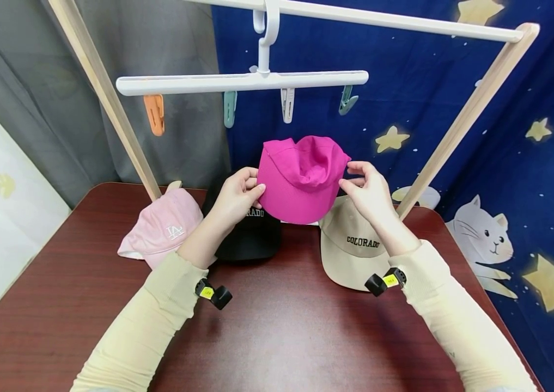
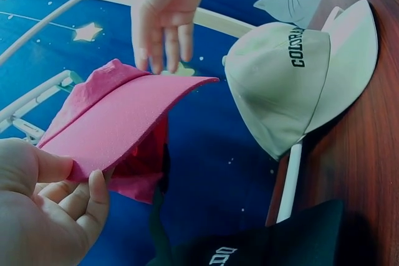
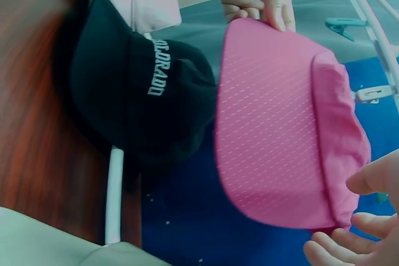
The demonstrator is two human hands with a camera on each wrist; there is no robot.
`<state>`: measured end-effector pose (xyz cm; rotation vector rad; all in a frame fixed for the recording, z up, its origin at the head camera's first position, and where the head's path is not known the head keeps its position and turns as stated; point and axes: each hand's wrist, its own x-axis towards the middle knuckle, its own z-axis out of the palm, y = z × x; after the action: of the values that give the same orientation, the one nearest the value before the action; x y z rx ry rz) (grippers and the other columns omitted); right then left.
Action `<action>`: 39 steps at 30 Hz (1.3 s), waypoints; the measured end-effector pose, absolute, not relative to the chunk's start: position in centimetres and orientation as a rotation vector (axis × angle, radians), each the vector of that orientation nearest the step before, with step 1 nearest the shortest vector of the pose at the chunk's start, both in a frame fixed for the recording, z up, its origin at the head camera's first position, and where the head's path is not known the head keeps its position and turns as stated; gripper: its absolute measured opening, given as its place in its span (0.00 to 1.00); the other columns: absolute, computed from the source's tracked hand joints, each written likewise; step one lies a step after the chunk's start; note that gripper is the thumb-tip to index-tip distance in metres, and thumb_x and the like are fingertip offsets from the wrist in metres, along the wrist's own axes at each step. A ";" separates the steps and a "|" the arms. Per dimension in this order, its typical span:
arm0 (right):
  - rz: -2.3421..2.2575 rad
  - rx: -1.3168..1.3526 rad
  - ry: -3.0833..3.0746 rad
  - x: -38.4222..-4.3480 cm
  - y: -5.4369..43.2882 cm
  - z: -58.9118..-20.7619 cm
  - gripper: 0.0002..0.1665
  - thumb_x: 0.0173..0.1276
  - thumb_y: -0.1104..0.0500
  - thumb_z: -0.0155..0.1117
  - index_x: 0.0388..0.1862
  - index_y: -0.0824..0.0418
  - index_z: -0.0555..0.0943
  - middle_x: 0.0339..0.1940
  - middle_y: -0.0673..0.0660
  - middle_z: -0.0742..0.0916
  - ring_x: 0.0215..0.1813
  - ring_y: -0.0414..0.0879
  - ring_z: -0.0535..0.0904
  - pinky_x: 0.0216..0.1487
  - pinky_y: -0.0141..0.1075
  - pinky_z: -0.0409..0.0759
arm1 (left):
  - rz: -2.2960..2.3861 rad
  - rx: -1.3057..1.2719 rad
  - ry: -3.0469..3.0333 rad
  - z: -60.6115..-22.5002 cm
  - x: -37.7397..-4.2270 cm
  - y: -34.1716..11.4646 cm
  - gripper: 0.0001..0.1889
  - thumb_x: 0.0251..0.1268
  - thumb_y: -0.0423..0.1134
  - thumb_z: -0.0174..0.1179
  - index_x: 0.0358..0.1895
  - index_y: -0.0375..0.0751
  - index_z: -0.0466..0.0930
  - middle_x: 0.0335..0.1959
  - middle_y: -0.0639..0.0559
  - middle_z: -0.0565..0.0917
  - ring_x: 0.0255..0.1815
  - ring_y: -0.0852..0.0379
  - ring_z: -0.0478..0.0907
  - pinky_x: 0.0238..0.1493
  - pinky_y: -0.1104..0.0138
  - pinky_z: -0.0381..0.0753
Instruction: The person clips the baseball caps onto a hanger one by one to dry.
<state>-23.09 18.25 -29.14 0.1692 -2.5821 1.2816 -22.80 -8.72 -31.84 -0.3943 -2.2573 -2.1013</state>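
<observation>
A bright magenta cap point(image 1: 291, 185) is held up in the air, its brim tilted down toward me and its crown soft and crumpled. My left hand point(image 1: 235, 198) pinches the brim's left edge between thumb and fingers, as the left wrist view shows with the hand point(image 2: 43, 210) at the brim corner. At the cap's other side is my right hand point(image 1: 367, 190). Its fingers point(image 3: 333, 248) are spread and loosely bent near the crown in the right wrist view; whether they touch the cloth I cannot tell.
A white hanger point(image 1: 242, 81) with several clothespins hangs from a rack bar point(image 1: 394, 20) above. On the brown table point(image 1: 277, 326) behind my arms are a pink cap point(image 1: 164, 223), a black cap point(image 1: 249, 239) and a beige cap point(image 1: 350, 261). Wooden posts point(image 1: 468, 120) flank them.
</observation>
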 end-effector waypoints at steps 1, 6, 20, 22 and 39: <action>1.270 0.174 -2.559 -23.1 18.2 -28.9 0.25 0.67 0.59 0.62 0.61 0.65 0.72 0.58 0.60 0.79 0.53 0.51 0.80 0.50 0.43 0.77 | -2.101 -0.395 -2.256 -31.8 -22.8 -8.7 0.11 0.68 0.23 0.51 0.51 0.24 0.70 0.43 0.33 0.81 0.25 0.61 0.75 0.28 0.72 0.78; 1.302 0.194 -2.427 -23.3 17.6 -27.9 0.21 0.66 0.61 0.62 0.57 0.65 0.76 0.55 0.59 0.81 0.50 0.48 0.81 0.51 0.39 0.77 | -2.102 -0.396 -2.249 -31.9 -22.8 -8.8 0.11 0.67 0.22 0.51 0.51 0.23 0.70 0.43 0.32 0.81 0.25 0.61 0.75 0.28 0.72 0.78; 1.499 0.296 -2.282 -24.1 15.2 -25.6 0.20 0.67 0.60 0.63 0.56 0.67 0.77 0.52 0.60 0.83 0.50 0.46 0.80 0.50 0.32 0.76 | -2.128 -0.390 -2.242 -32.1 -22.9 -8.8 0.11 0.68 0.23 0.52 0.51 0.24 0.70 0.43 0.33 0.81 0.24 0.62 0.76 0.28 0.71 0.78; 1.574 0.307 -2.249 -24.4 14.7 -25.2 0.20 0.67 0.61 0.63 0.56 0.67 0.77 0.53 0.61 0.83 0.49 0.46 0.80 0.50 0.32 0.77 | -2.130 -0.382 -2.242 -32.1 -22.9 -8.8 0.11 0.68 0.23 0.52 0.51 0.24 0.70 0.43 0.33 0.81 0.24 0.62 0.75 0.28 0.71 0.78; 2.059 0.273 -2.066 -26.1 11.7 -21.9 0.24 0.69 0.65 0.60 0.62 0.71 0.71 0.58 0.67 0.79 0.55 0.55 0.79 0.54 0.40 0.77 | -2.120 -0.357 -2.259 -32.3 -22.7 -8.8 0.10 0.68 0.24 0.53 0.49 0.25 0.71 0.40 0.36 0.82 0.23 0.62 0.75 0.27 0.73 0.77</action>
<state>-26.12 11.74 -21.86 0.2727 -2.0662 2.0594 -22.73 -8.77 -32.32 -0.3571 -2.2588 -2.1200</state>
